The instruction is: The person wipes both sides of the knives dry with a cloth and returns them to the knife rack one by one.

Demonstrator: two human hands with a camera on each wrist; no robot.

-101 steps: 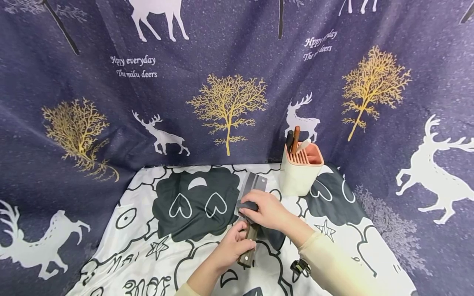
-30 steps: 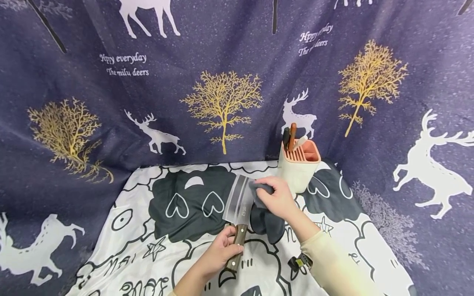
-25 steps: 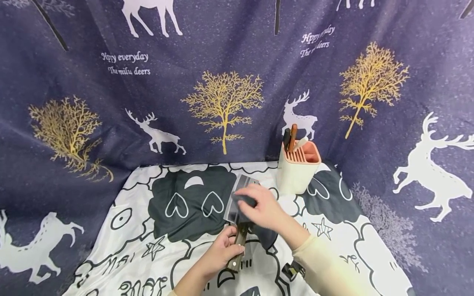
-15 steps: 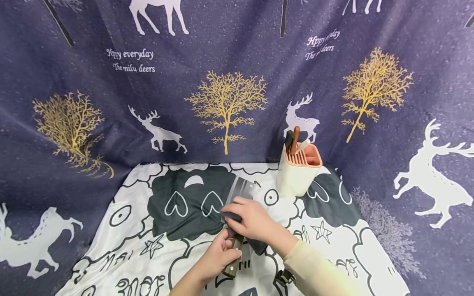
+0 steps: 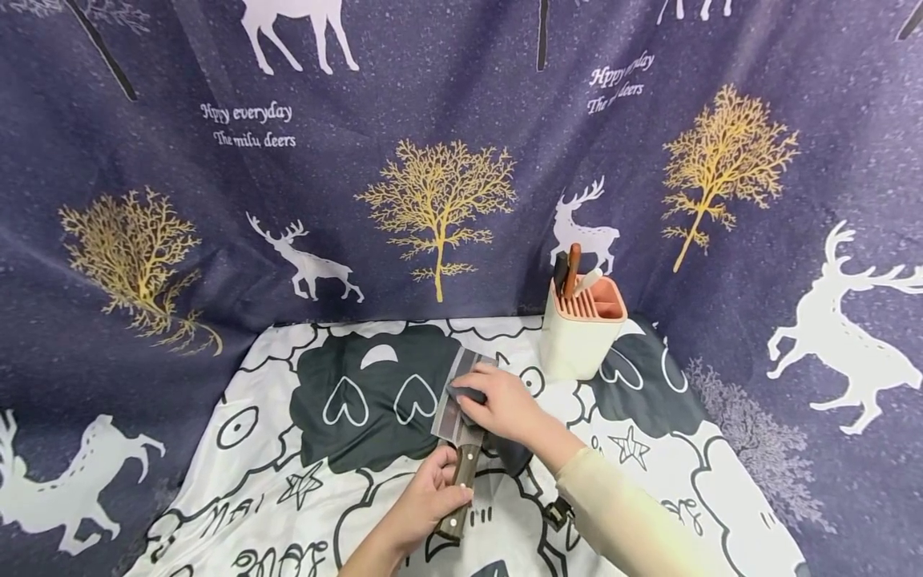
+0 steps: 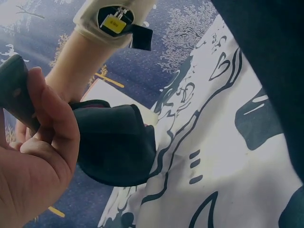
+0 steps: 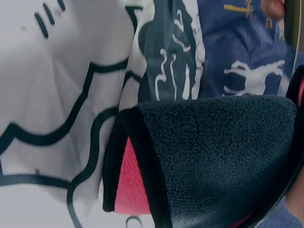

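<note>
My left hand [image 5: 427,498] grips a cleaver by its dark wooden handle [image 5: 466,466], the wide steel blade [image 5: 445,422] pointing away. My right hand [image 5: 508,406] pinches a dark grey cloth [image 5: 470,394] against the blade's upper face, covering part of it. A loose fold of the cloth hangs to the right of the handle. Up close in the right wrist view, the cloth [image 7: 223,156] is fluffy, with black edging and a pink reverse side. In the left wrist view the fingers curl round the handle [image 6: 18,92], beside the hanging cloth [image 6: 114,145].
A cream knife holder [image 5: 577,353] with an orange slotted top stands at the back right. A black handle [image 5: 560,271], a brown handle [image 5: 573,268] and a white one [image 5: 589,280] stick out of it. Patterned fabric [image 5: 267,465] covers the table; a dark blue curtain [image 5: 324,184] hangs behind.
The right hand has swept the cloth from the blade's right edge across and down towards the handle, then back up to mid-blade. The left hand keeps hold of the cleaver's handle.
</note>
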